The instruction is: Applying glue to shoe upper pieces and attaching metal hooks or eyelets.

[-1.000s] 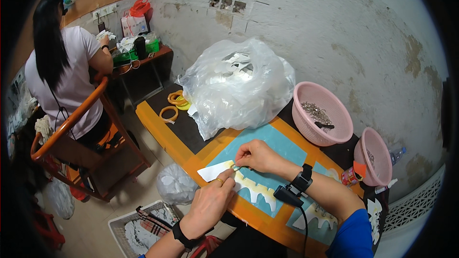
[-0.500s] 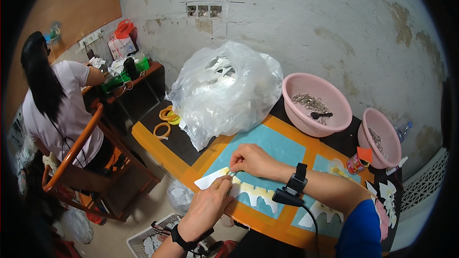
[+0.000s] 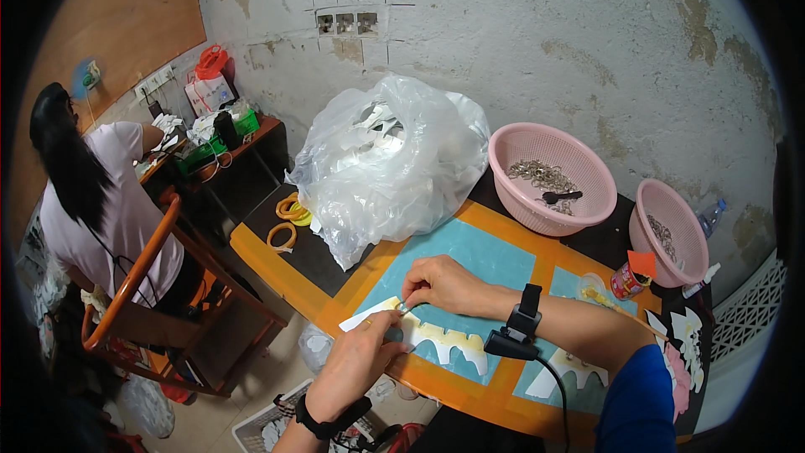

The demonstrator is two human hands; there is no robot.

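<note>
A white piece with a scalloped lower edge and a yellowish coated upper strip (image 3: 453,346) lies on the light-blue sheet (image 3: 490,260) at the table's front edge. My left hand (image 3: 360,361) grips its left part, thumb and fingers closed at the edge. My right hand (image 3: 449,285) pinches a small shiny piece, seemingly metal, against the upper edge by my left fingertips; its exact shape is mostly hidden. Right of my right forearm, another white scalloped piece (image 3: 563,376) lies on a second blue sheet, partly covered by the arm and a black cable.
Behind my hands sits a big clear plastic bag (image 3: 377,176) of white pieces. Pink baskets (image 3: 503,180) hold metal rings. A red can (image 3: 627,277) and a tub of yellow paste (image 3: 594,292) stand at right. A co-worker (image 3: 109,176) works at left behind a wooden chair (image 3: 134,323).
Both hands keep their places on the white piece, with slight shifts of the fingers. The view has tilted slightly, and the co-worker leans a little farther left.
</note>
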